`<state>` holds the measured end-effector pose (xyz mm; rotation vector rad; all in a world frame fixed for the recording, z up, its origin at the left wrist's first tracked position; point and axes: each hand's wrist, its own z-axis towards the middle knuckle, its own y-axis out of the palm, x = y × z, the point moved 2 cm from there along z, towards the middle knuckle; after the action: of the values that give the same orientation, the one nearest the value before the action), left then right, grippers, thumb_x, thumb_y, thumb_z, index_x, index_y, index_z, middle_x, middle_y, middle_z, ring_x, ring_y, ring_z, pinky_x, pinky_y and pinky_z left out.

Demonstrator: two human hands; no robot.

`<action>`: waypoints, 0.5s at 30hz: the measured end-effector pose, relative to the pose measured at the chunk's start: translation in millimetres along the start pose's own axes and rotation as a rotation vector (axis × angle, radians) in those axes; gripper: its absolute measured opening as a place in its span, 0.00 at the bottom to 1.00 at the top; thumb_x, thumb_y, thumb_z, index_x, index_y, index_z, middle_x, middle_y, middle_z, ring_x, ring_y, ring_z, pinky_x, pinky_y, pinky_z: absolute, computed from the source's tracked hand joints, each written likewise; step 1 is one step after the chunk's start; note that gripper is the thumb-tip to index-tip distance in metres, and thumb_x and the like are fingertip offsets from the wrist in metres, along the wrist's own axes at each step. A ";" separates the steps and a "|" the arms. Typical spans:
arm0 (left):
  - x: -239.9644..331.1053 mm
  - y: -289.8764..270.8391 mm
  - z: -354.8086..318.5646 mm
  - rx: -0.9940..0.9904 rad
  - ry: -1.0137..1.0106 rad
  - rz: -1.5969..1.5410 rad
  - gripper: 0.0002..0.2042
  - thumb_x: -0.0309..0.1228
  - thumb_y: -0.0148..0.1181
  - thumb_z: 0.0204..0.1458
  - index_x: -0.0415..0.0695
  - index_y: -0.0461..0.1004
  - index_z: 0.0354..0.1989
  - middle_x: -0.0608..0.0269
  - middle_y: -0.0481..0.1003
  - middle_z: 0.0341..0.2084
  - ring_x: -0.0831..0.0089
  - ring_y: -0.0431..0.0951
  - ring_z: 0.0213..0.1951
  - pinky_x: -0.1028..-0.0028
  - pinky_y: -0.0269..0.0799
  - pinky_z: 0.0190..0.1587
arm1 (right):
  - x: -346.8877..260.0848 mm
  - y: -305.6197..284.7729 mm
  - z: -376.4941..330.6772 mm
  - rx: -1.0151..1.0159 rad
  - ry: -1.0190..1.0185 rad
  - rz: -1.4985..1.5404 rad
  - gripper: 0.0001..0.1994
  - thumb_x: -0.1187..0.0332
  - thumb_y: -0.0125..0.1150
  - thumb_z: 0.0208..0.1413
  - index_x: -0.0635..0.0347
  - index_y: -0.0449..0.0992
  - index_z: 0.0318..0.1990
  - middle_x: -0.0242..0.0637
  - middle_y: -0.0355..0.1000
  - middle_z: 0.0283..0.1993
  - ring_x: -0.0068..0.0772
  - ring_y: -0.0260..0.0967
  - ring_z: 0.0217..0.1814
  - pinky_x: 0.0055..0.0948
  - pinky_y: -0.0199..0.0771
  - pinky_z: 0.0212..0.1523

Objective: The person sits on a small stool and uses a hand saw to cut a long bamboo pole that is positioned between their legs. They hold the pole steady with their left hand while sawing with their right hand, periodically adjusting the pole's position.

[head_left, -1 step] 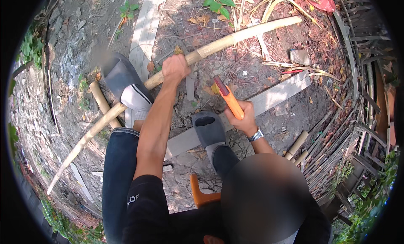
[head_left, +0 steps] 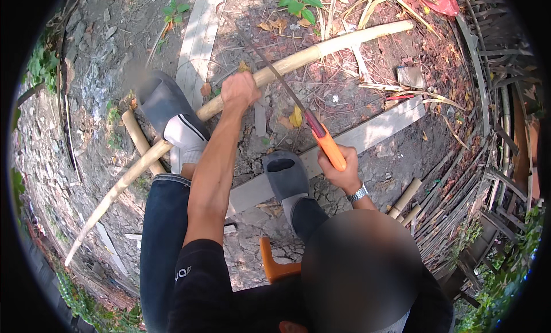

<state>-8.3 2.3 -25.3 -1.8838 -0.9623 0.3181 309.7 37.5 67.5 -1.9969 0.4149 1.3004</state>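
A long, slightly curved pole of pale peeled wood slants from the lower left to the upper right. My left hand is closed around it near its middle. In my right hand is the orange handle of a handsaw. Its narrow dark blade lies across the pole, just to the right of my left fist. Toward the left the pole passes over a short, thick stick, close by my left shoe.
A flat grey board runs under my right shoe, and another board lies farther off. Short cut poles and many thin sticks lie at the right. An orange plastic piece shows near my lap. A red bag sits far right.
My right hand has drawn back toward me and a little to the right with the saw. More of the blade now shows across the pole. The left hand and pole stay nearly still.
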 end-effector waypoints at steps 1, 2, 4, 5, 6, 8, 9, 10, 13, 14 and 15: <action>-5.0 -14.0 6.3 0.017 -0.005 0.014 0.17 0.36 0.65 0.48 0.41 0.85 0.44 0.45 0.85 0.42 0.51 0.86 0.47 0.59 0.81 0.52 | -4.3 -15.9 -26.5 -0.030 0.042 0.002 0.04 0.74 0.67 0.49 0.65 0.83 0.32 0.33 0.72 0.18 0.16 0.69 0.20 0.24 0.72 0.26; -4.8 -17.3 6.3 0.016 -0.030 0.016 0.17 0.36 0.66 0.48 0.42 0.85 0.45 0.45 0.85 0.43 0.52 0.86 0.48 0.60 0.81 0.52 | -8.1 -35.6 -53.2 -0.053 0.088 -0.008 0.05 0.75 0.67 0.49 0.65 0.84 0.34 0.33 0.73 0.18 0.16 0.70 0.21 0.24 0.73 0.27; 4.4 -15.2 1.5 0.004 -0.050 0.025 0.17 0.36 0.66 0.48 0.42 0.85 0.45 0.47 0.85 0.44 0.54 0.86 0.48 0.62 0.81 0.52 | -1.9 -45.1 -75.1 -0.087 0.058 -0.069 0.05 0.75 0.66 0.49 0.65 0.84 0.34 0.33 0.74 0.19 0.16 0.71 0.21 0.24 0.73 0.27; 7.1 -12.6 -1.1 -0.013 -0.047 0.021 0.17 0.36 0.66 0.48 0.42 0.85 0.45 0.46 0.85 0.44 0.54 0.86 0.48 0.62 0.81 0.52 | 3.9 -33.2 -67.3 -0.060 0.024 -0.037 0.04 0.75 0.66 0.49 0.64 0.84 0.33 0.33 0.74 0.20 0.17 0.71 0.21 0.25 0.73 0.27; 10.8 -17.4 2.1 -0.009 -0.044 0.017 0.17 0.36 0.66 0.48 0.42 0.85 0.45 0.46 0.85 0.44 0.54 0.86 0.48 0.62 0.81 0.52 | 6.2 -21.1 -44.6 -0.028 -0.032 -0.004 0.04 0.75 0.66 0.49 0.64 0.83 0.32 0.34 0.74 0.20 0.17 0.71 0.21 0.25 0.73 0.27; 18.1 -16.6 0.8 -0.031 -0.024 0.023 0.17 0.35 0.66 0.48 0.42 0.85 0.46 0.46 0.85 0.44 0.54 0.86 0.48 0.62 0.81 0.52 | -7.3 17.1 31.2 0.015 -0.064 -0.014 0.02 0.75 0.66 0.50 0.63 0.81 0.29 0.33 0.74 0.19 0.19 0.70 0.20 0.27 0.70 0.25; 9.1 -17.8 6.5 -0.023 -0.033 0.037 0.17 0.35 0.66 0.48 0.42 0.85 0.46 0.46 0.85 0.43 0.54 0.86 0.48 0.62 0.82 0.52 | -25.1 30.4 47.6 0.013 -0.131 -0.046 0.03 0.74 0.66 0.50 0.63 0.79 0.28 0.34 0.73 0.19 0.20 0.69 0.20 0.27 0.69 0.25; -0.9 -22.5 12.1 -0.019 -0.045 0.050 0.17 0.35 0.66 0.48 0.42 0.85 0.46 0.47 0.85 0.43 0.54 0.86 0.48 0.62 0.82 0.51 | -40.2 38.9 59.3 0.007 -0.192 -0.078 0.04 0.74 0.66 0.50 0.63 0.78 0.27 0.34 0.73 0.18 0.21 0.69 0.19 0.28 0.68 0.24; -9.3 -16.1 12.8 -0.009 -0.056 -0.036 0.17 0.32 0.65 0.42 0.39 0.85 0.42 0.44 0.84 0.42 0.52 0.86 0.47 0.61 0.81 0.52 | 8.6 4.6 22.2 -0.058 0.050 0.114 0.03 0.74 0.66 0.49 0.63 0.80 0.28 0.34 0.74 0.19 0.21 0.71 0.20 0.26 0.70 0.25; -13.3 -27.1 20.8 0.022 -0.062 -0.023 0.17 0.32 0.65 0.43 0.39 0.85 0.42 0.45 0.85 0.42 0.52 0.86 0.47 0.61 0.81 0.53 | -3.7 -10.1 0.5 -0.049 0.015 0.064 0.02 0.74 0.66 0.49 0.63 0.80 0.28 0.33 0.74 0.19 0.21 0.71 0.20 0.25 0.72 0.26; -15.2 -24.5 17.3 0.020 -0.073 0.001 0.17 0.32 0.65 0.43 0.39 0.85 0.42 0.45 0.85 0.42 0.52 0.86 0.47 0.61 0.81 0.53 | -10.0 -22.4 -33.2 -0.045 0.012 0.026 0.02 0.75 0.65 0.49 0.63 0.81 0.28 0.32 0.75 0.20 0.21 0.72 0.21 0.24 0.73 0.27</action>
<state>-40.1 7.7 -16.0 -1.8655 -1.0032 0.3982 340.8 28.6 93.1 -2.0442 0.4218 1.3252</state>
